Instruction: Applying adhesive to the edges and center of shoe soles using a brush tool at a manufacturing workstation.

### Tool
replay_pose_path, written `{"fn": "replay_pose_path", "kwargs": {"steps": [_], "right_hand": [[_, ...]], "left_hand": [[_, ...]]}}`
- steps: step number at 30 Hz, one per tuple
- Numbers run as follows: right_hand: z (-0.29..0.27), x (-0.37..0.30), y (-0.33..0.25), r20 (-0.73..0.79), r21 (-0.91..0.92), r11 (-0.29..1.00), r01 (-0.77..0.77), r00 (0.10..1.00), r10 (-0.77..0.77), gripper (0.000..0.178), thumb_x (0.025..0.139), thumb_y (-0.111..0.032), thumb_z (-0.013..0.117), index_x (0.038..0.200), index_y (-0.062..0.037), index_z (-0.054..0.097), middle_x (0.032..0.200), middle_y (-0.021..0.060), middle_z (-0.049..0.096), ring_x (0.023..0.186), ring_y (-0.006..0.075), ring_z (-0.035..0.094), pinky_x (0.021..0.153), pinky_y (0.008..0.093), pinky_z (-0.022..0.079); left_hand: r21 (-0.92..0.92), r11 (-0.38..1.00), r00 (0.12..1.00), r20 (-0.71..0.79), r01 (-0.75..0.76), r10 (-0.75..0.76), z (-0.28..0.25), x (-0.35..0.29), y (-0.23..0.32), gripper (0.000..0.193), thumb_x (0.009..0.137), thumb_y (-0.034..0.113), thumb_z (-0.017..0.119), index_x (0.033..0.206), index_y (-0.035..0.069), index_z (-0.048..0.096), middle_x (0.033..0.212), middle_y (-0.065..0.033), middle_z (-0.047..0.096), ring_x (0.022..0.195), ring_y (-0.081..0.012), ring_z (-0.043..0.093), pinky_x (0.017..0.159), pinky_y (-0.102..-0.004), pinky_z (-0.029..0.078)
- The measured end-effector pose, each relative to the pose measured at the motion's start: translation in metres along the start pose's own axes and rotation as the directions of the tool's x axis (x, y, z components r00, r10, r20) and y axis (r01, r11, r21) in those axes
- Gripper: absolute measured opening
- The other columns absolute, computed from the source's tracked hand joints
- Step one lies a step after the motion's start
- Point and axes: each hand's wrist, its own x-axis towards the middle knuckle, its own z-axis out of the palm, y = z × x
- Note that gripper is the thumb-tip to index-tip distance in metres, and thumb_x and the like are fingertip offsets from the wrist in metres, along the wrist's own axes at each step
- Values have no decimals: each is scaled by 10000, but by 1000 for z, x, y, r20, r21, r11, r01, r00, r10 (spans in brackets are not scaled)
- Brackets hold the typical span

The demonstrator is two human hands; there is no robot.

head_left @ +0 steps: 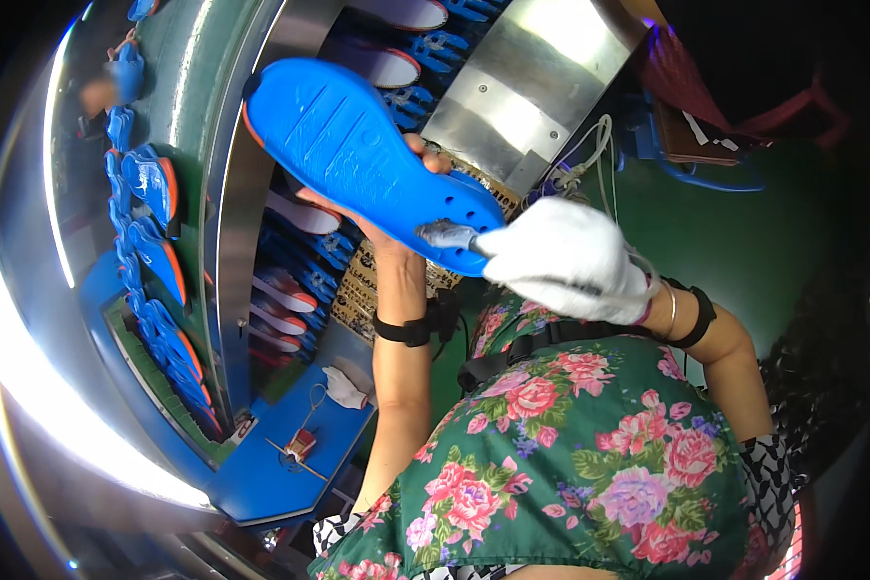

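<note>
1. Left: risking a knock on the steel edge [224, 242] by swinging the wide end of the blue sole [329, 145] too far over; not judging depth from one view.
2. Centre: holding the sole tilted, up in front of shelved soles [389, 68]; clamping it by opposite edges in the bare left hand [367, 222]. Risking a drop through a loosening hold on the glossy surface.
3. Right of that: touching the holed end with the brush [443, 234]; possibly risking clogged holes [470, 216] by carrying too much wet stuff.
4. Right: gripping the brush handle in the gloved right hand [561, 256]; risking smears by letting the glove graze the face.
5. Writing: seeing dark, letter-like marks on tan strips [355, 290]; then a small round mark moulded in the sole, too small for reading. Not making out any brand.
</note>
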Motion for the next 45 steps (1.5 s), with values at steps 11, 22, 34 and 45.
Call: {"fn": "replay_pose_path", "kwargs": {"steps": [11, 22, 34, 45], "right_hand": [[1, -3, 7, 116, -48, 994, 98, 989, -92, 254, 819, -62, 787, 1067, -119, 780, 1115, 98, 761, 880, 263, 713, 733, 369, 587], [-21, 22, 16, 203, 132, 990, 51, 976, -77, 192, 820, -72, 798, 1011, -88, 784, 1041, 110, 772, 842, 239, 714, 720, 361, 574], [-25, 32, 25, 304, 253, 966, -55, 952, -25, 230, 782, -55, 804, 1009, -95, 793, 1051, 90, 775, 879, 268, 710, 768, 368, 565], [-36, 45, 26, 124, 512, 678, -527, 827, 548, 94, 839, 52, 763, 927, 20, 765, 1041, 130, 771, 998, 193, 732, 908, 342, 580]], "left_hand": [[195, 943, 963, -53, 270, -265, -4, 7, 21, 1268, 663, 1023, 452, 1452, 31, 472, 1123, -241, 650, 886, -378, 663, 750, -482, 566], [143, 842, 852, -24, 520, -522, 1, 25, 19, 1327, 689, 1022, 322, 1552, 15, 369, 1196, -337, 650, 960, -442, 726, 794, -535, 636], [416, 628, 752, -329, 658, -570, 18, 44, 20, 1149, 821, 921, 368, 1582, 60, 353, 1292, -317, 622, 1045, -426, 713, 801, -582, 633], [-176, 836, 768, -332, 520, -548, -6, 32, 13, 1187, 803, 953, 310, 1560, 42, 387, 1367, -279, 603, 1122, -458, 673, 898, -606, 592]]}}
